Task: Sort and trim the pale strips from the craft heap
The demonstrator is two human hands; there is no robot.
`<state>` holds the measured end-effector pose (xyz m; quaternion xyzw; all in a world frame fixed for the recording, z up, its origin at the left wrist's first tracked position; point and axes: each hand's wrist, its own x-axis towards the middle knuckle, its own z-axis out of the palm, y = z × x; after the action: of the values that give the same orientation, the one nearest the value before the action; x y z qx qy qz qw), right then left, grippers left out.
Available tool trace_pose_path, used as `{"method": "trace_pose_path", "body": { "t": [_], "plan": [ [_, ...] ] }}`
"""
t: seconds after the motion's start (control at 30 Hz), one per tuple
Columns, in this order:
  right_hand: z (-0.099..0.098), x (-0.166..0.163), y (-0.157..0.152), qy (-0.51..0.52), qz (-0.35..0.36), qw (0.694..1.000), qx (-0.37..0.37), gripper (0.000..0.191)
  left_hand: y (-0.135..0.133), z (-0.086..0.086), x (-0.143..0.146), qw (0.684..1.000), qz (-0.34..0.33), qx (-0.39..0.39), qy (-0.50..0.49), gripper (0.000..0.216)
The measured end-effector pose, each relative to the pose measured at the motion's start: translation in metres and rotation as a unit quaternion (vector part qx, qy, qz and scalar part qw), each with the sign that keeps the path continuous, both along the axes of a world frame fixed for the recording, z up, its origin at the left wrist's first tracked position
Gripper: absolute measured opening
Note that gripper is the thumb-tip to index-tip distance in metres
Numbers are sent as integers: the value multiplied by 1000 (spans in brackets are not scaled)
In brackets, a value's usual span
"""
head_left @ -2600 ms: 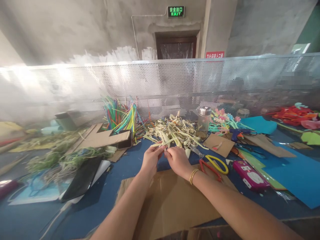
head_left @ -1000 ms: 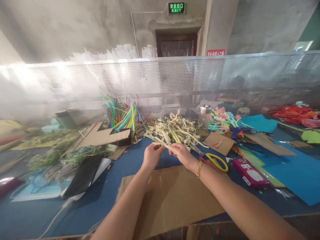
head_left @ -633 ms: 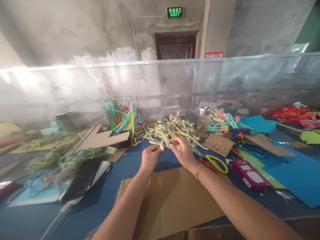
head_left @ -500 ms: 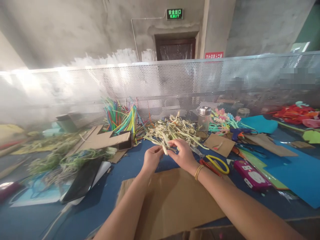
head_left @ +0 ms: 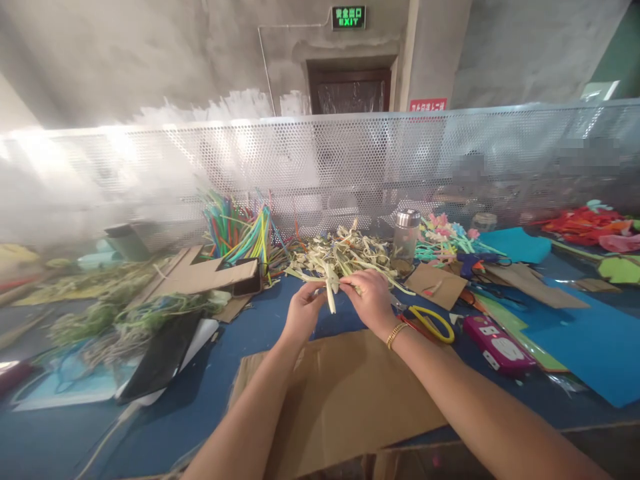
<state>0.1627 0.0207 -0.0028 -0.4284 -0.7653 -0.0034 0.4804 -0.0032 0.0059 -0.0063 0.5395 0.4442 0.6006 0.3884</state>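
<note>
Above the blue table, a pale strip of dried husk (head_left: 331,293) hangs between my hands, with its lower end pointing down. My left hand (head_left: 302,312) pinches it from the left with thumb and forefinger. From the right, my right hand (head_left: 371,297) is closed, thumb and forefinger pinching a part of the husk; that wrist wears a gold bracelet. Just behind lies a tangled heap of pale husk strips (head_left: 357,250). In front of my hands a brown cardboard sheet (head_left: 350,400) lies flat beneath my forearms.
Yellow-handled scissors (head_left: 431,323) and a purple case (head_left: 497,347) lie at right, near blue sheets (head_left: 600,347). A glass bottle (head_left: 406,237) stands behind. Colourful pipe cleaners (head_left: 235,230), cut cardboard (head_left: 200,279) and a black phone (head_left: 160,357) are at left. A perforated metal screen (head_left: 290,160) borders the back.
My right hand has turned and its fingers have closed in, covering more of its grip. The husk's lower end now hangs more clearly between my hands. The view has tilted slightly down.
</note>
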Motion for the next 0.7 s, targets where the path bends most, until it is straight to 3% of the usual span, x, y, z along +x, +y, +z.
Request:
{"method": "trace_pose_path", "body": {
  "t": [0.17, 0.3, 0.5, 0.7],
  "plan": [
    [4, 4, 0, -8, -23, 999, 21, 15, 0, 1, -3, 999, 28, -17, -27, 24],
    [6, 2, -2, -37, -2, 999, 19, 17, -3, 3, 2, 996, -18, -58, -72, 35],
    [2, 0, 0, -40, 6, 999, 12, 19, -3, 3, 5, 989, -51, -60, -126, 45],
    [3, -3, -3, -53, 11, 998, -5, 24, -2, 2, 4, 996, 3, -37, -81, 34]
  ]
}}
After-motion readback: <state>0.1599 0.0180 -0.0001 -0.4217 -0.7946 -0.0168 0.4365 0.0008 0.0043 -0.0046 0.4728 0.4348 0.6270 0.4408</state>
